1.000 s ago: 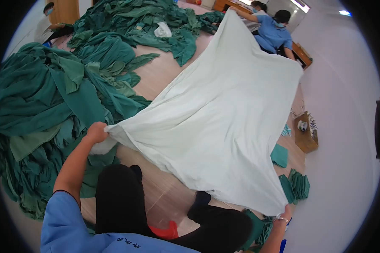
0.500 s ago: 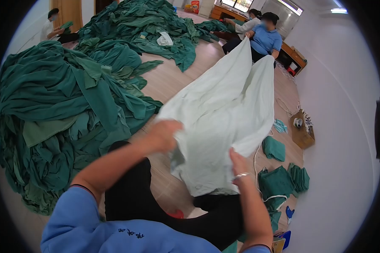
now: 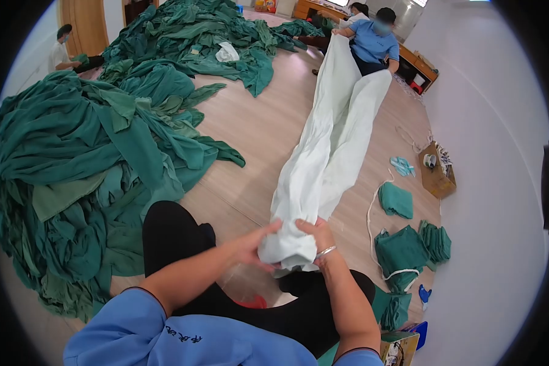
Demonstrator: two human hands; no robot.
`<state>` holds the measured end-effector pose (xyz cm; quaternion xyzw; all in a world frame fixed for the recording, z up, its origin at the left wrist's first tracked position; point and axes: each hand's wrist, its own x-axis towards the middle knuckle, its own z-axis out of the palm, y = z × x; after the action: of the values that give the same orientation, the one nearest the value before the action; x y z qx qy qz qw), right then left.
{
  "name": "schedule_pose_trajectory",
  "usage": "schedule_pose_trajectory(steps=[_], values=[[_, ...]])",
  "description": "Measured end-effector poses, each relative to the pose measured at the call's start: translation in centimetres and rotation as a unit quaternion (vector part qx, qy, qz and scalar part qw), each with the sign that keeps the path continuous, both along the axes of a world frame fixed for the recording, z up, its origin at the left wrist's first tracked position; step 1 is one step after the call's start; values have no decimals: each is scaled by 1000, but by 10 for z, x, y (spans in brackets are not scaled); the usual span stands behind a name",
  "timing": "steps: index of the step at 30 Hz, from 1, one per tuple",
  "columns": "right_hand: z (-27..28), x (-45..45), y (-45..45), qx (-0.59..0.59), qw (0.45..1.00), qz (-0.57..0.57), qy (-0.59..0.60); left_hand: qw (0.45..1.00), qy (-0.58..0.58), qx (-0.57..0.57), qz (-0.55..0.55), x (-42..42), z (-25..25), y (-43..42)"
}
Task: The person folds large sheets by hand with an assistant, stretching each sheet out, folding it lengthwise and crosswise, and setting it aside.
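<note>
A long pale green-white cloth sheet (image 3: pixel 305 165) stretches from my lap area to a co-worker (image 3: pixel 373 46), who grips its far end with both hands apart. My left hand (image 3: pixel 256 244) is closed around the left side of the bunched near end. On the right side of that bunch, my right hand (image 3: pixel 318 236), with a bracelet at the wrist, is closed on the cloth with the thumb on top. Between my hands the near end is gathered into a thick roll. The fingers under the cloth are partly hidden.
Large heaps of green cloth (image 3: pixel 91 152) lie at left and at the back (image 3: pixel 183 36). Folded green cloths (image 3: pixel 396 201), a white cord (image 3: pixel 370 238) and a cardboard box (image 3: pixel 436 171) sit along the right wall. Another person (image 3: pixel 61 52) sits far left.
My hands have come together, and the near end of the sheet, spread wide before, is now gathered into a narrow bunch. The co-worker still holds the far end.
</note>
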<state>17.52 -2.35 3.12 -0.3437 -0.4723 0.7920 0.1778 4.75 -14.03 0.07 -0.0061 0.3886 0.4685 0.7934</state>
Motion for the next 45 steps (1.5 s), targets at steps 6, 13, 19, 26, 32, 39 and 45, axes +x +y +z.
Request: schedule_pose_trajectory(steps=[6, 13, 19, 26, 32, 39, 45], values=[[-3, 9, -1, 62, 996, 31, -53, 974, 171, 97, 116, -9, -20, -17], [5, 59, 16, 46, 997, -44, -33, 864, 307, 210, 339, -153, 74, -82], [34, 165, 41, 38, 967, -229, 101, 822, 310, 122, 462, -236, 85, -127], [45, 218, 48, 16, 921, -359, 152, 818, 378, 97, 423, -254, 57, -143], [63, 166, 33, 79, 944, -279, 155, 758, 614, 0, 222, -248, 39, -152], [73, 123, 19, 130, 960, -222, 114, 761, 621, -110, 150, -232, 50, -155], [72, 107, 20, 118, 968, -205, 88, 811, 519, -18, 270, -226, 42, -132]])
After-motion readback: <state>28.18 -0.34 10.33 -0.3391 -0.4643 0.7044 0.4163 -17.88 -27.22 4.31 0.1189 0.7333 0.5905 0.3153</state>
